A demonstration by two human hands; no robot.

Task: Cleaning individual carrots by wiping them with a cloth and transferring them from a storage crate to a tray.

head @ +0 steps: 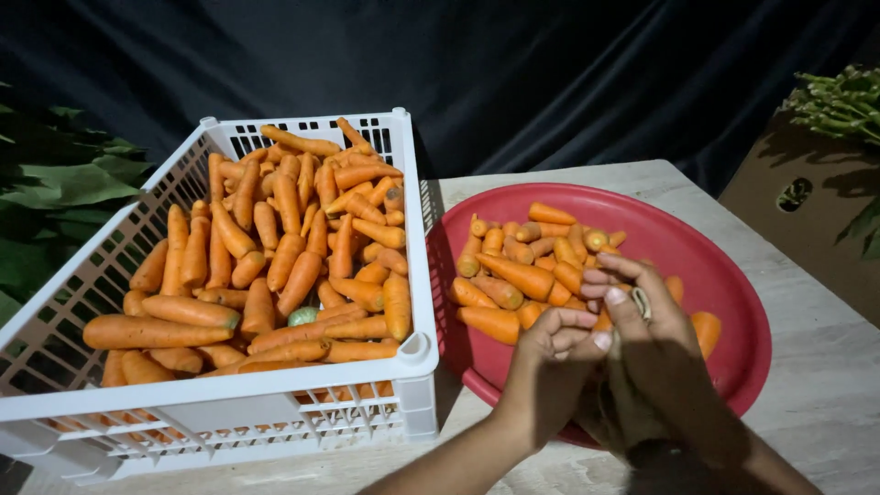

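Here we see both hands over the red bowl: right hand pinching a small ring; left hand curled, seemingly empty. Carrots: stiff, light; hold mid-length.

Orange carrots are seen in a white slatted crate and a red basin; the tabletop is pale grey.

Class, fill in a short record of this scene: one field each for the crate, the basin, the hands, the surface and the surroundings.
crate: white plastic crate, heaped with carrots
basin: red basin, smaller carrot pile at its left
hands: left hand and right hand together over the basin's near rim; held item unclear
surface: pale table
surroundings: dark cloth, green leaves
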